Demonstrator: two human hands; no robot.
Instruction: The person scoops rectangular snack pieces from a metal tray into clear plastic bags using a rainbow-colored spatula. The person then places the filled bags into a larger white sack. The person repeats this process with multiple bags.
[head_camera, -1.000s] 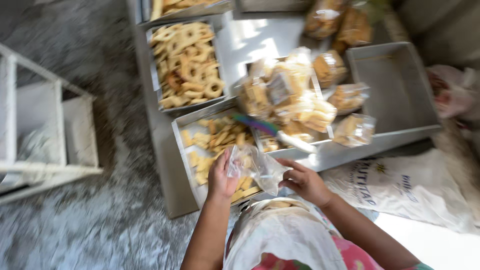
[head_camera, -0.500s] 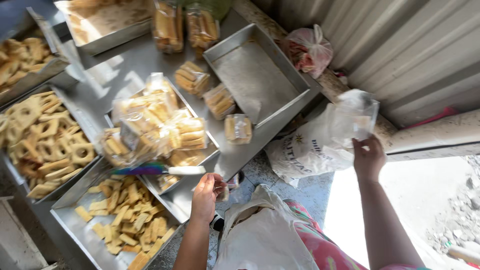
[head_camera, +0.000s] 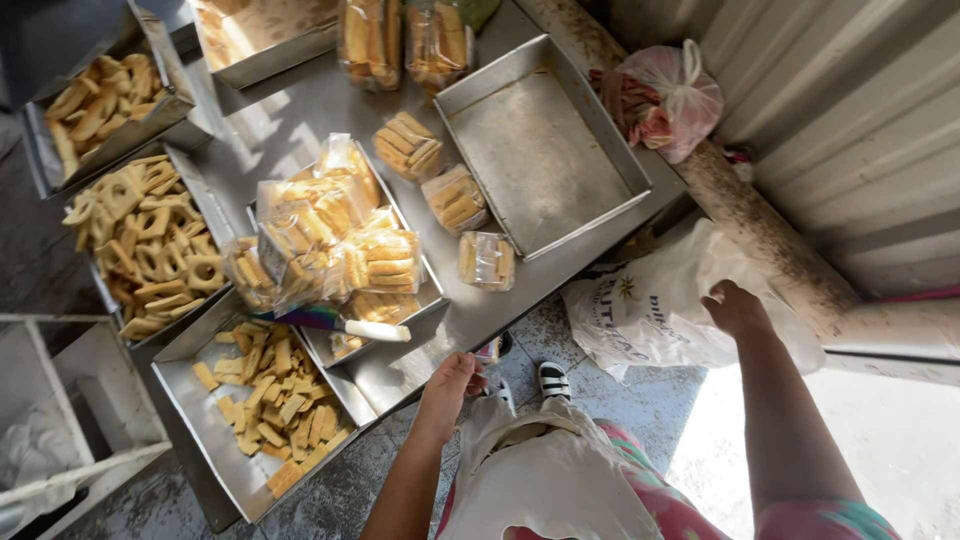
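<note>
- Left hand (head_camera: 452, 385): seen at the near edge of the metal surface (head_camera: 300, 110), resting against that edge just beside a small dark object that cannot be identified; the fingers are curled downward, and whether anything is gripped cannot be told.
- Right hand (head_camera: 735, 308): held off the surface to the right, its fingers clenched on the upper part of a white plastic bag (head_camera: 660, 315).
- White plastic bag: crumpled, with printing on it, lying beyond the right corner of the surface, against a pale round post (head_camera: 770, 240) that runs along a corrugated wall.
- Empty metal tray (head_camera: 540, 150): placed toward the right edge of the surface.
- Small packets of biscuits (head_camera: 486, 260): three are laid between the empty tray and the middle tray, with one near the near edge.
- Middle tray (head_camera: 425, 305): loaded with a heap of clear packets of biscuits (head_camera: 330, 240).
- Knife (head_camera: 340, 322): a white handle and a colourful blade are seen, lying across the near rim of the middle tray.
- Tray of loose stick biscuits (head_camera: 265, 385): set at the near left corner.
- Tray of ring-shaped biscuits (head_camera: 150, 235): set at the left edge.
- Pink tied bag (head_camera: 665, 95): set by the wall, beyond the right edge.
</note>
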